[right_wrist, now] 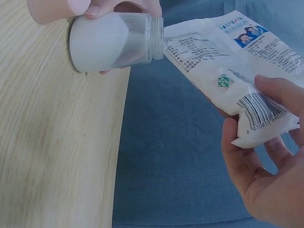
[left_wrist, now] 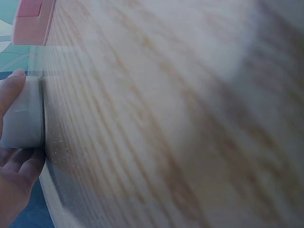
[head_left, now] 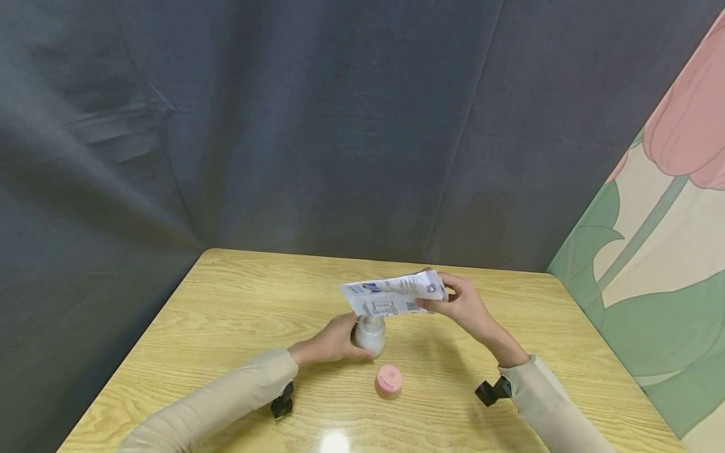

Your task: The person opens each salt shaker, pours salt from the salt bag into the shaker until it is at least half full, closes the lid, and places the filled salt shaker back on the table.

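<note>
A clear glass jar point(head_left: 370, 340) stands upright on the table, with white contents filling a good part of it in the right wrist view. My left hand point(head_left: 335, 341) holds the jar around its side, thumb on one side and fingers on the other. Above it, my right hand point(head_left: 464, 307) grips the end of a white printed plastic bag point(right_wrist: 213, 61) between thumb and fingers. The bag slopes down to the left, its far corner right at the jar's mouth. Just in front of the jar lies a pink lid point(head_left: 389, 379).
The wooden table point(head_left: 255, 289) carries small pale specks near the jar's base in the left wrist view. A dark curtain point(head_left: 340, 138) hangs behind it, and a wall with painted flowers point(head_left: 668, 251) rises on the right.
</note>
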The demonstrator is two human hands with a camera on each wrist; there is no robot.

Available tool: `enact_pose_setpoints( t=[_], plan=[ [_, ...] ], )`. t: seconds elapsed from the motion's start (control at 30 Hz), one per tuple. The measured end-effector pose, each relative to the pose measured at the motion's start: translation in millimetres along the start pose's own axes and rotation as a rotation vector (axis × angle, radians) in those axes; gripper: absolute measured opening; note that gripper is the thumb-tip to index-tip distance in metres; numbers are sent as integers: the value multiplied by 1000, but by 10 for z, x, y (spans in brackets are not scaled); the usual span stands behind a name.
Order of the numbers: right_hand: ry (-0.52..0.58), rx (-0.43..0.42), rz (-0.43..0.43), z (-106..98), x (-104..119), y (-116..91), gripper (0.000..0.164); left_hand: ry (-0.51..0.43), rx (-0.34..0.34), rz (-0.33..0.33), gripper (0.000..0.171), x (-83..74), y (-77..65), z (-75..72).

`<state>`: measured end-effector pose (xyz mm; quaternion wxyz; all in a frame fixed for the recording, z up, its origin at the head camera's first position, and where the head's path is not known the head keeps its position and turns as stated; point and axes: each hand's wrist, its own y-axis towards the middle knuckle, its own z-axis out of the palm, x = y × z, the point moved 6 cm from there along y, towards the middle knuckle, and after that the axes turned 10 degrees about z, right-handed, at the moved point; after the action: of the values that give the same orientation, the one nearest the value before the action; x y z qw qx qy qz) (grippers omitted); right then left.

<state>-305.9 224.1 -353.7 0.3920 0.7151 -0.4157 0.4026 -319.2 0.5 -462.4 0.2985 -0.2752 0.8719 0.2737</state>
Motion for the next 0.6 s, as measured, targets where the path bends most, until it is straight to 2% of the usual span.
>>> enact_pose_setpoints(
  t=[0.6],
  plan=[
    [1, 6, 16, -9, -9, -2, 40, -15, 0, 7, 101, 14, -8, 9]
  ],
)
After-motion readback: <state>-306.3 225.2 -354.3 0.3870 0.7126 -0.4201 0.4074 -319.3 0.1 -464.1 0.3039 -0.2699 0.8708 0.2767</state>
